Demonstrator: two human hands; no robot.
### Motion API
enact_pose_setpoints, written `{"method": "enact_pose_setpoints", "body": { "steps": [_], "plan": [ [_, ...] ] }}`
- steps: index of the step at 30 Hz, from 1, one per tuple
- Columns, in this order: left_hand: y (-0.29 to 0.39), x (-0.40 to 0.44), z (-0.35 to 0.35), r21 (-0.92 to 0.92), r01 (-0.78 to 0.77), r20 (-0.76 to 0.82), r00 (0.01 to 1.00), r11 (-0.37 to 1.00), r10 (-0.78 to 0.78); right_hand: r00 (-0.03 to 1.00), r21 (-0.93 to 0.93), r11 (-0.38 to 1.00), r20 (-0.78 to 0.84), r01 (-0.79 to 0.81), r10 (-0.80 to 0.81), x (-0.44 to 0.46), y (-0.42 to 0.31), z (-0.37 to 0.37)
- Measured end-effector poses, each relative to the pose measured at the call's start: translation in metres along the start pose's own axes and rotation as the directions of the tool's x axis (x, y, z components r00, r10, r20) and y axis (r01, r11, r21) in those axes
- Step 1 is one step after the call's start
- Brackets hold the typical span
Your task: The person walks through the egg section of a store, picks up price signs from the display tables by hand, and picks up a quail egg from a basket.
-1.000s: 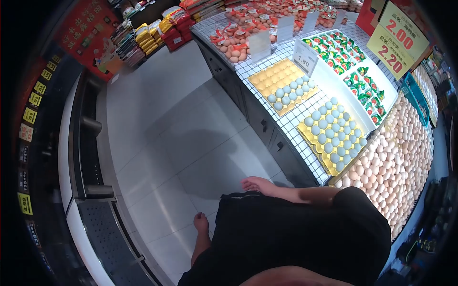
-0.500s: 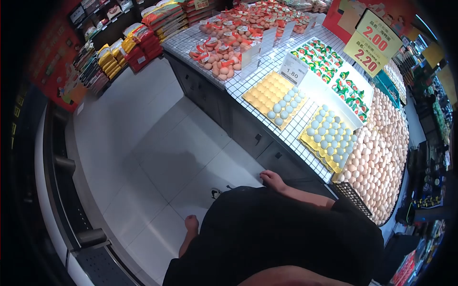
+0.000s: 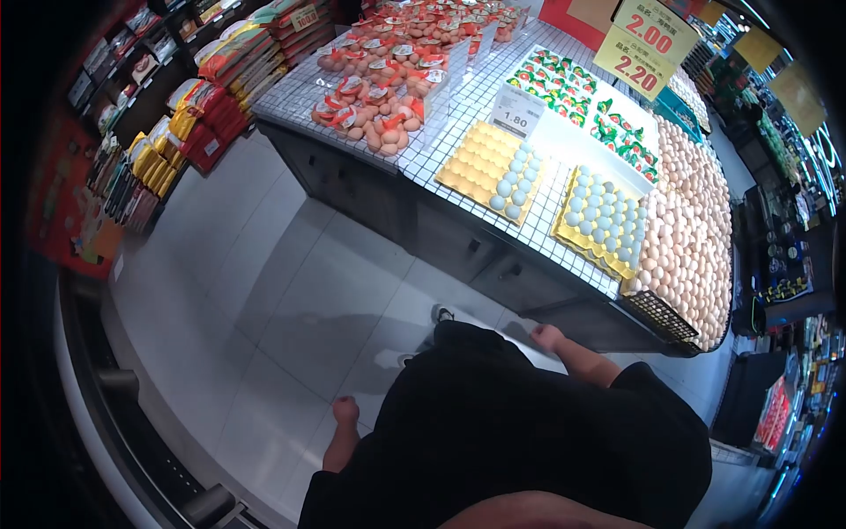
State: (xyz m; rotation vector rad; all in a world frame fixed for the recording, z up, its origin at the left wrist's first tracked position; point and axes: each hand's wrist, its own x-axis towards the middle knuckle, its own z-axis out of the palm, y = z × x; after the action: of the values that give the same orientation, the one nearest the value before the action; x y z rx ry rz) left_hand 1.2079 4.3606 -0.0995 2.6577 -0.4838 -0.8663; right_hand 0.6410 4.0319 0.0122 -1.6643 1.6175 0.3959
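My left hand (image 3: 345, 409) hangs low over the floor beside my dark clothing, its fingers curled in and nothing seen in them. Lifted in front of the counter's cabinet doors is my right hand (image 3: 546, 336), also loosely closed, with no object showing. It is nearest to the tiled egg counter (image 3: 423, 181) but apart from it. On that counter lie a partly filled tray (image 3: 476, 167) of pale blue eggs and a fuller stack of yellow egg trays (image 3: 601, 220). Loose brownish eggs (image 3: 683, 256) are heaped at the right end behind a black basket edge (image 3: 656, 316).
Netted bags of brown eggs (image 3: 379, 115) cover the counter's left part. A white box (image 3: 564, 132) of green-and-red packs stands behind a price card (image 3: 516, 113). Yellow price signs (image 3: 646, 44) rise above. Stacked sacks (image 3: 207, 123) line the far left; a dark rail (image 3: 115, 379) edges the floor.
The view has shifted along the counter, and its right corner now shows more floor around it. My right hand has moved right in view; my left hand is slightly lower. Both remain curled.
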Motion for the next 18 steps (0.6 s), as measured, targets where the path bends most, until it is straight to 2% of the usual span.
{"method": "enact_pose_setpoints", "body": {
  "steps": [2,4,7,10,15,17,18],
  "plan": [
    [0.016,-0.004,0.000,-0.008,0.002,0.018,1.000,1.000,-0.002,0.997,-0.126,0.989,0.001,-0.074,0.075,0.007,0.054,0.031],
    [0.043,-0.012,-0.005,-0.032,-0.016,0.048,0.999,0.999,0.017,0.972,-0.132,0.979,0.157,-0.153,0.173,-0.011,0.069,0.030],
    [0.071,-0.011,-0.004,-0.098,-0.010,0.039,0.999,0.995,0.014,0.949,-0.227,0.951,0.188,-0.208,0.253,0.009,0.098,0.061],
    [0.083,0.011,-0.004,-0.094,-0.036,0.079,0.996,0.995,0.044,0.965,-0.189,0.971,0.189,-0.145,0.181,0.041,0.072,0.057],
    [0.114,0.053,-0.031,0.018,-0.058,0.067,0.996,0.998,0.056,0.989,-0.060,0.993,0.115,0.098,-0.090,0.133,-0.028,0.010],
    [0.138,0.069,-0.045,0.046,-0.066,0.044,0.997,0.997,0.064,0.945,-0.324,0.890,0.169,0.321,-0.279,0.197,-0.051,0.008],
    [0.148,0.081,-0.050,0.057,-0.077,0.029,0.997,0.995,0.075,0.942,-0.267,0.907,0.179,0.326,-0.286,0.209,-0.075,-0.011]
  ]
}}
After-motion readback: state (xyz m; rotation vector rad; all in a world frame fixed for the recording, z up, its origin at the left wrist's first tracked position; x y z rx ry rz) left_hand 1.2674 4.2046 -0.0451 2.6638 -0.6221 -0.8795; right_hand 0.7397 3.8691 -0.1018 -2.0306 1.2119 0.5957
